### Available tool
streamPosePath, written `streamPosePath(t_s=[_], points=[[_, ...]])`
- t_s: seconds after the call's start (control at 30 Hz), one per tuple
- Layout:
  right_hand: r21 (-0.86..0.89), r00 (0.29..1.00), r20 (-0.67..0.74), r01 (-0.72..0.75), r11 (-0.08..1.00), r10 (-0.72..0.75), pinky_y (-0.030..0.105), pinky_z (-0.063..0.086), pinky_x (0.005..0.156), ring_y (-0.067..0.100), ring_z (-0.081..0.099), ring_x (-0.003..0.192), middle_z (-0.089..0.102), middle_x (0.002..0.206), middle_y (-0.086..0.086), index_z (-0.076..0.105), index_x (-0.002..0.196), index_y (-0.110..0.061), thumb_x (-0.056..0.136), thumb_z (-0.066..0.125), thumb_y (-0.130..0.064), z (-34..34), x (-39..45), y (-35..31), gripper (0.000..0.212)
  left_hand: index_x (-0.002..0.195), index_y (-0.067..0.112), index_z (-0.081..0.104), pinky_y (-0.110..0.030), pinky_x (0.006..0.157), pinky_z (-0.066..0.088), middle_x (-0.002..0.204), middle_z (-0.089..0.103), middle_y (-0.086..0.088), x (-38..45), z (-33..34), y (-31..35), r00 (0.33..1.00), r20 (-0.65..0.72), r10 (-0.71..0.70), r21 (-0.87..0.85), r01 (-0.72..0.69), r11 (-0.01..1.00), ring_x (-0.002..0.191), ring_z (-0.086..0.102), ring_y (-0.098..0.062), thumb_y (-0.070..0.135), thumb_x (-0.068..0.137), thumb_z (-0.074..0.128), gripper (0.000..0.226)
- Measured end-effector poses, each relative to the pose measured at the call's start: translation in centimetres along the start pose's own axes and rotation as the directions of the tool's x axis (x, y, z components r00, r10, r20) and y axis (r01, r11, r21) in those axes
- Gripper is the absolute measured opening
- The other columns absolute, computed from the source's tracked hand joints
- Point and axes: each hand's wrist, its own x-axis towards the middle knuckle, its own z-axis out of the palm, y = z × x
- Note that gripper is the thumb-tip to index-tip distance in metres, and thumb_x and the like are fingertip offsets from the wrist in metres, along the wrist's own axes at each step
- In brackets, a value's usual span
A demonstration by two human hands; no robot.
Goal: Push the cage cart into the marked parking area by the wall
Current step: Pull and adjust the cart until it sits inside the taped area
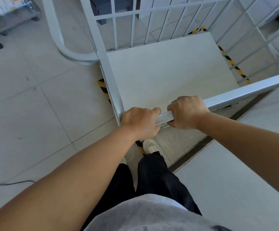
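The cage cart (168, 72) is a grey-white metal frame with barred sides and a flat pale deck, right in front of me. My left hand (139, 121) and my right hand (188, 112) are both shut on its top rail (245, 94), side by side at the near left corner. Yellow-and-black floor tape (103, 89) shows at the cart's left edge, by my foot (149, 145), and along the far right side (233, 65). The cart deck sits between these tape lines. The white wall (235, 172) runs along the right.
A curved grey tube (57, 35) of another frame stands at the cart's left. A wheeled metal trolley (10, 17) with boxes is at the far left. A black cable (10, 183) lies on the tiled floor at left. Dark objects stand beyond the cart's bars.
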Motion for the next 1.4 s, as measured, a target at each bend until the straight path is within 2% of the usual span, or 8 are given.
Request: streamPosePath(t_s=[0.1,0.3,0.4,0.53,0.63,0.77,0.93,1.4], points=[[0.016,1.0,-0.006,0.022,1.0,-0.022,0.029,0.044,0.066,0.019,0.059,0.094,0.064,0.091,-0.006,0.049,0.079,-0.028,0.085,0.05,-0.047,-0.2,-0.1,0.1,0.02,0.122,0.021,0.046,-0.028,0.047,0.025,0.091,0.066,-0.002,0.0,-0.2,0.1,1.0,0.019,-0.022,0.01,0.022,1.0,0.068,0.049,-0.022,0.041,0.095,0.044,0.034],[0.045,0.998,-0.039,0.056,0.997,-0.054,0.03,0.047,0.066,0.02,0.059,0.092,0.064,0.09,-0.005,0.055,0.083,-0.025,0.086,0.049,-0.048,0.2,-0.2,0.5,0.023,0.123,0.022,0.045,-0.031,0.06,0.039,0.083,0.063,0.001,0.3,0.2,0.3,0.997,0.052,-0.056,0.031,0.054,0.998,0.072,0.056,-0.025,0.043,0.094,0.043,0.035],[0.056,0.996,-0.046,0.077,0.995,-0.075,0.028,0.044,0.063,0.02,0.058,0.091,0.065,0.089,-0.004,0.056,0.084,-0.024,0.086,0.049,-0.044,0.4,0.0,0.8,0.022,0.122,0.024,0.044,-0.032,0.062,0.045,0.067,0.048,0.007,0.5,0.2,0.5,0.992,0.076,-0.104,0.048,0.101,0.994,0.07,0.053,-0.025,0.047,0.094,0.042,0.036],[0.068,0.993,-0.059,0.101,0.993,-0.097,0.028,0.04,0.062,0.021,0.058,0.09,0.065,0.089,-0.002,0.055,0.084,-0.023,0.085,0.051,-0.043,0.6,0.1,0.9,0.02,0.127,0.024,0.043,-0.025,0.049,0.027,0.073,0.047,0.006,0.5,-0.1,1.0,0.986,0.077,-0.147,0.12,0.137,0.983,0.07,0.048,-0.022,0.046,0.095,0.042,0.039],[0.067,0.993,-0.054,0.109,0.992,-0.105,0.029,0.038,0.061,0.022,0.057,0.088,0.064,0.088,-0.001,0.055,0.084,-0.022,0.085,0.052,-0.04,0.5,0.0,0.8,0.018,0.126,0.025,0.045,-0.028,0.056,0.037,0.074,0.049,0.005,0.4,0.0,1.2,0.982,0.073,-0.175,0.111,0.166,0.98,0.071,0.05,-0.022,0.047,0.093,0.043,0.039],[0.066,0.993,-0.05,0.11,0.992,-0.107,0.03,0.037,0.062,0.023,0.056,0.088,0.063,0.089,0.001,0.058,0.089,-0.019,0.086,0.052,-0.039,0.2,0.0,0.8,0.022,0.127,0.026,0.045,-0.026,0.048,0.024,0.087,0.063,0.001,0.4,-0.1,1.1,0.984,0.056,-0.169,0.139,0.16,0.977,0.082,0.06,-0.025,0.046,0.094,0.044,0.039],[0.07,0.994,-0.029,0.104,0.992,-0.102,0.03,0.035,0.06,0.02,0.045,0.079,0.059,0.085,-0.001,0.049,0.082,-0.021,0.086,0.051,-0.039,-0.1,0.1,0.7,0.019,0.122,0.024,0.047,-0.031,0.062,0.044,0.072,0.051,0.005,0.6,0.7,0.6,0.982,0.075,-0.174,0.122,0.164,0.979,0.078,0.06,-0.027,0.048,0.092,0.043,0.039],[0.077,0.994,-0.035,0.101,0.992,-0.099,0.028,0.034,0.059,0.017,0.042,0.08,0.049,0.077,-0.005,0.053,0.082,-0.02,0.087,0.052,-0.039,0.1,0.4,0.4,0.019,0.117,0.019,0.048,-0.029,0.059,0.036,0.081,0.063,0.0,0.6,1.0,-0.1,0.993,0.024,-0.113,0.138,0.108,0.985,0.076,0.062,-0.029,0.044,0.093,0.044,0.035]])
